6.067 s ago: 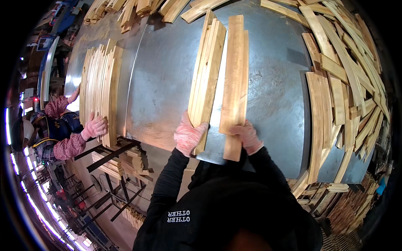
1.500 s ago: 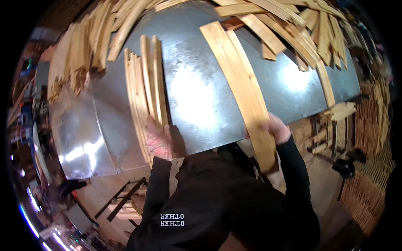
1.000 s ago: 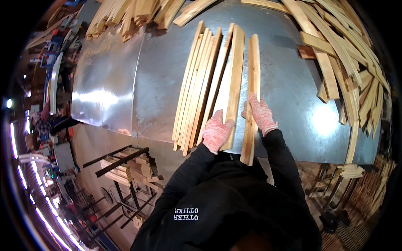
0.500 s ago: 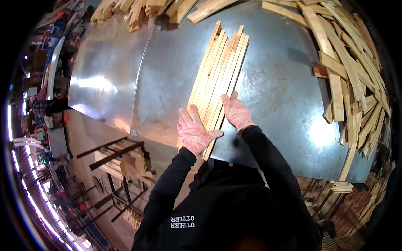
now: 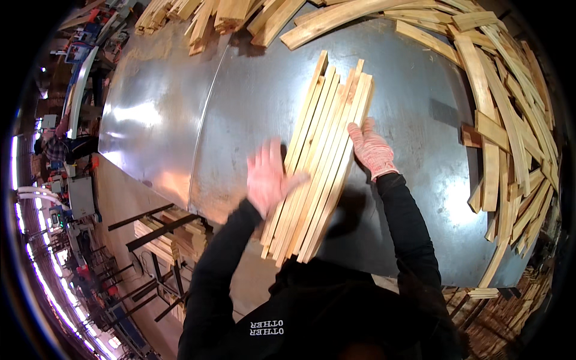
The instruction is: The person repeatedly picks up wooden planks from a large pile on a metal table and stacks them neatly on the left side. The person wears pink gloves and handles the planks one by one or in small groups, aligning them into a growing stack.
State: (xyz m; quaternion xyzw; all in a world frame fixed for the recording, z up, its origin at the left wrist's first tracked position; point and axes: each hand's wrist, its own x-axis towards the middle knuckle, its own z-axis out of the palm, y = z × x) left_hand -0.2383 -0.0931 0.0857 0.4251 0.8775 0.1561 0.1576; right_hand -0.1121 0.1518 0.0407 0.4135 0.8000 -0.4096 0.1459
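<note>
A bundle of long, pale wooden slats (image 5: 324, 150) lies side by side in front of me, with uneven far ends. Its near ends reach past the table's front edge, close to my body. My left hand (image 5: 267, 177), in a pinkish knit glove and smeared by motion, is at the bundle's left side. Its fingers are stretched and spread, and the thumb reaches over the slats. On the right side, my right hand (image 5: 373, 150), gloved alike, grips the bundle's edge with the thumb against the outer slat; its other fingertips are partly hidden.
The bundle is over a shiny metal-topped table (image 5: 420, 180) with a seam on the left. Loose boards (image 5: 498, 144) pile along the right side, and more boards (image 5: 240, 15) lie at the far edge. A dark metal rack (image 5: 162, 231) holding wood stands at lower left. Another person (image 5: 57, 147) is far left.
The bundle has shifted right and toward me, and its near ends show more. My right hand moved right with it. My left hand has moved up its left side and is now blurred.
</note>
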